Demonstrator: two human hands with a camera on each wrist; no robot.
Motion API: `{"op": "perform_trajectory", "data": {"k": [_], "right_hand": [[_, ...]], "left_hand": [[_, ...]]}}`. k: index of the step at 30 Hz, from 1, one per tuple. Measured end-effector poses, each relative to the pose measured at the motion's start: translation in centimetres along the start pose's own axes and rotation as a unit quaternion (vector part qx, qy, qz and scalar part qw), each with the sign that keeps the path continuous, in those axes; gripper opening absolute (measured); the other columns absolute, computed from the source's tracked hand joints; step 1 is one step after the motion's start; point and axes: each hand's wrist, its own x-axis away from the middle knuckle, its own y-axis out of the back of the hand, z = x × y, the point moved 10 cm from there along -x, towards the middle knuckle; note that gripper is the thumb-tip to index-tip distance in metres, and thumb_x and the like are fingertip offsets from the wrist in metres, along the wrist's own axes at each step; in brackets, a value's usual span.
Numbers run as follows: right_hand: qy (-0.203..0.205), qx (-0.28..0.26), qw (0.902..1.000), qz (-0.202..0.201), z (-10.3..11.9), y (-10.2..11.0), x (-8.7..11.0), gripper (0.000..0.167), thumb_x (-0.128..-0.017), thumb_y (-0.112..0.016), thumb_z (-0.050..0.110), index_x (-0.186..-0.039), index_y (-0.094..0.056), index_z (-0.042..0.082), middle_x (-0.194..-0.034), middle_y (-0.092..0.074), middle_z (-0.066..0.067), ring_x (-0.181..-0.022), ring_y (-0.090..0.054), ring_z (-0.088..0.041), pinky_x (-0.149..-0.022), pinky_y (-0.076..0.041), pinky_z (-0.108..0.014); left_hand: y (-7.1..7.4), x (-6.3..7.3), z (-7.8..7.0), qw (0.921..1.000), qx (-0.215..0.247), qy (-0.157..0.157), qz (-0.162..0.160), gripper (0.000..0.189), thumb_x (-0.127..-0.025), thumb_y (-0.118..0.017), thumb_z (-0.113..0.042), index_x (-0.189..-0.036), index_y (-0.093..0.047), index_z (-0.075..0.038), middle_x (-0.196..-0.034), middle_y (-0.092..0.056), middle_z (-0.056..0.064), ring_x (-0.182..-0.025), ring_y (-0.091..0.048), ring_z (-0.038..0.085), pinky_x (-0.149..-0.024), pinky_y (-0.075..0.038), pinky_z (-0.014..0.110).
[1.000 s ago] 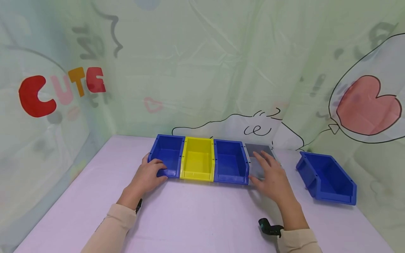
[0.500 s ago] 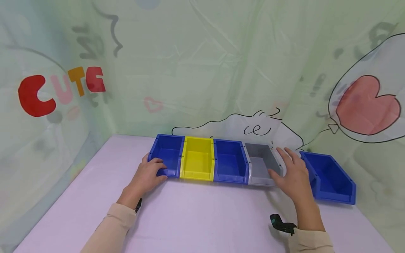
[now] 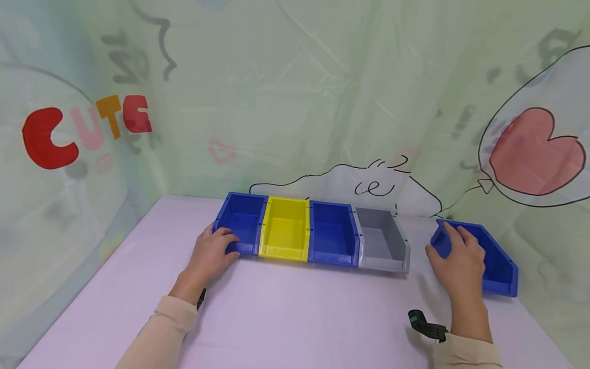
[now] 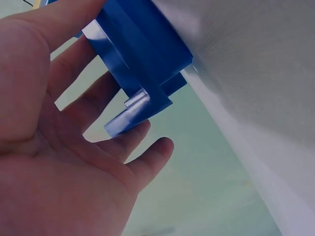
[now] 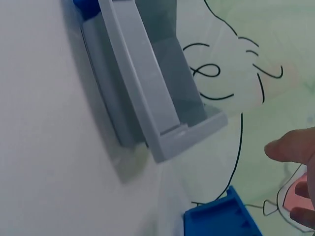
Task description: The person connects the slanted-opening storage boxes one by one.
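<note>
Four-sided open-front storage bins stand side by side in a row: a left blue bin [image 3: 243, 223], a yellow bin [image 3: 285, 228], a second blue bin [image 3: 334, 230] and a grey bin [image 3: 381, 238]. My left hand [image 3: 211, 253] holds the left blue bin at its front left corner; in the left wrist view the thumb and fingers lie around that bin's wall [image 4: 133, 44]. A separate blue bin [image 3: 500, 264] stands at an angle to the right. Over its left side is my right hand [image 3: 461, 261], fingers spread, partly hiding it; contact cannot be told.
The bins stand on a table with a pale lilac cover [image 3: 313, 318]. A printed cloth curtain [image 3: 295, 102] hangs behind and at both sides. A gap separates the grey bin from the separate blue bin.
My right hand has moved right, from over the grey bin to the separate blue bin, leaving the grey bin in full view. My left hand stays on the left blue bin.
</note>
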Motion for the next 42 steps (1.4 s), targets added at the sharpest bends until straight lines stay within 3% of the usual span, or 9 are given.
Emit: {"op": "perform_trajectory", "data": {"k": [8,14,22,30,35,42], "right_hand": [[-0.060,-0.004,0.9979,0.025,-4.2,-0.3,-0.3,0.076,-0.101,-0.059,0.025,-0.164,-0.020,0.004,-0.165,-0.009,-0.037,-0.148,-0.010,-0.065,-0.111,-0.018,-0.084],[-0.094,-0.001,0.9928,0.074,-7.0,-0.8,0.1,0.081,-0.103,-0.055,0.030,-0.165,-0.010,0.003,-0.164,-0.005,-0.041,-0.148,-0.011,-0.066,-0.113,-0.016,-0.083],[-0.064,0.051,0.9869,0.139,-6.7,-2.4,-0.3,0.083,-0.100,-0.058,0.029,-0.162,-0.013,-0.002,-0.153,-0.024,-0.048,-0.139,-0.024,-0.069,-0.110,-0.014,-0.086],[-0.050,0.073,0.9846,0.150,-7.5,-3.5,-0.2,0.091,-0.098,-0.062,0.031,-0.164,-0.006,0.004,-0.151,-0.025,-0.048,-0.140,-0.022,-0.069,-0.111,-0.002,-0.087],[-0.026,0.082,0.9839,0.156,-8.0,-4.0,0.2,0.102,-0.095,-0.066,0.031,-0.165,0.004,0.008,-0.150,-0.026,-0.048,-0.136,-0.025,-0.068,-0.113,-0.005,-0.084],[0.002,0.096,0.9850,0.144,-8.3,-4.1,0.3,0.104,-0.091,-0.066,0.024,-0.165,0.006,0.009,-0.146,-0.033,-0.047,-0.128,-0.033,-0.067,-0.107,-0.012,-0.083]], "left_hand": [[0.2,0.1,0.2,1.0000,-0.002,0.004,-0.002,0.036,-0.092,-0.078,-0.022,-0.124,-0.072,-0.007,-0.141,-0.061,0.020,-0.143,-0.037,0.054,-0.118,-0.032,0.068],[0.0,0.0,-0.3,1.0000,-0.001,-0.002,-0.004,0.035,-0.092,-0.079,-0.022,-0.123,-0.072,-0.006,-0.139,-0.062,0.020,-0.142,-0.039,0.054,-0.117,-0.034,0.067],[0.4,0.1,-0.4,0.9999,0.000,0.005,-0.016,0.033,-0.090,-0.079,-0.020,-0.119,-0.074,-0.006,-0.134,-0.065,0.019,-0.140,-0.042,0.054,-0.117,-0.035,0.066],[0.4,0.0,-0.2,0.9993,0.001,0.037,-0.007,0.035,-0.088,-0.079,-0.021,-0.119,-0.074,-0.005,-0.131,-0.068,0.018,-0.140,-0.044,0.052,-0.119,-0.035,0.063],[0.5,-0.1,-0.3,0.9993,0.006,0.035,-0.010,0.034,-0.088,-0.080,-0.019,-0.118,-0.074,-0.003,-0.130,-0.068,0.018,-0.140,-0.043,0.052,-0.119,-0.035,0.063],[0.2,-0.2,-0.2,0.9995,0.007,0.031,-0.006,0.035,-0.088,-0.080,-0.019,-0.118,-0.074,-0.003,-0.131,-0.068,0.018,-0.141,-0.042,0.053,-0.119,-0.034,0.063]]}}
